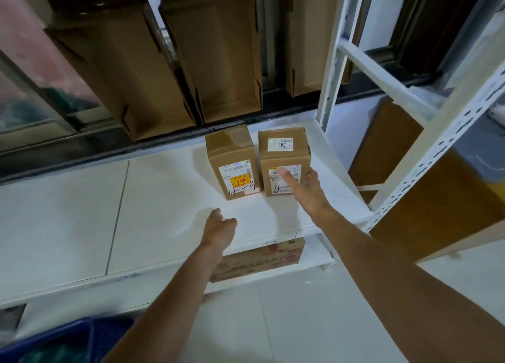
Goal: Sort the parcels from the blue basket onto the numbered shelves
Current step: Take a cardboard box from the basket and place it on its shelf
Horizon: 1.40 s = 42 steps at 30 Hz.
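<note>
Two small brown parcels stand side by side on a white shelf (164, 212). The left parcel (231, 155) carries a label with a yellow sticker and a handwritten "4-4". The right parcel (284, 155) has a handwritten "4" and a "30" label on top. My right hand (303, 187) rests against the right parcel's front and right side, fingers spread, thumb on its label. My left hand (220, 228) hovers over the shelf in front of the left parcel, fingers loosely curled, holding nothing. A corner of the blue basket (62, 338) shows at the bottom left.
A printed carton (262, 258) sits on the lower shelf under the parcels. White perforated shelf uprights (434, 149) rise at the right, with large brown cartons (426, 198) behind them. Tall cardboard boxes (213, 51) lean against the dark window behind the shelf.
</note>
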Motion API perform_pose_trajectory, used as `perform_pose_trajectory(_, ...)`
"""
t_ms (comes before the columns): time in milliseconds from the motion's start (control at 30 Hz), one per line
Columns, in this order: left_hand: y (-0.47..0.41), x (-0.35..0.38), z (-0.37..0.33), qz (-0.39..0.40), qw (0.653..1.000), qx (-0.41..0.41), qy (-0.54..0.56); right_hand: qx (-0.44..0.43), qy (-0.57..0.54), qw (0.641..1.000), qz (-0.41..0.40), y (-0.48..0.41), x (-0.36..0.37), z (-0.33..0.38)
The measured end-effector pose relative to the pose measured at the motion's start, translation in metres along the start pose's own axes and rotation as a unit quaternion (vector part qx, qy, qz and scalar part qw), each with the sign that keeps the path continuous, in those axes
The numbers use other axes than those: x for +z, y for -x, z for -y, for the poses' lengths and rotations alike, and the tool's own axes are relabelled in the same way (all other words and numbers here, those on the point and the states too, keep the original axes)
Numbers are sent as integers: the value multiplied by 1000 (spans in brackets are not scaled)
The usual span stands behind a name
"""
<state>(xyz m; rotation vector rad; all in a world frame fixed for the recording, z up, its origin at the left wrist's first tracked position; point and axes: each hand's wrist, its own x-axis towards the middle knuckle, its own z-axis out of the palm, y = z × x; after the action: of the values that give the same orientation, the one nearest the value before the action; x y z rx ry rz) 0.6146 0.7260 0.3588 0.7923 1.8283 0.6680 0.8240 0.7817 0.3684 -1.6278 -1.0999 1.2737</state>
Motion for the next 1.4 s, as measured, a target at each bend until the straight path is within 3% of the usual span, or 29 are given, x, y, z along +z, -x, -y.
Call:
perform_pose_trajectory(167,-24,-47,-23,-21,998,65,0,-23,-14,999,29,-11,1,11)
perform_pose_trajectory(333,-34,-50,-56,47,988,143,15,14,12,999,38,-36,3,11)
perform_pose_trajectory(600,-37,-59,-53,63,983,169,44,37,37,997,61,-44,11,0)
perform_pose_trajectory(833,-39,-70,-49,68,983,168,27,47,77,995,44,-37,19,2)
perform_pose_trajectory(1100,-15,-89,-24,64,994,92,-3,87,161,983,-7,3,7,4)
perform_pose_trajectory(1400,77,-129,0,72,994,79,-27,79,229,969,38,104,9,24)
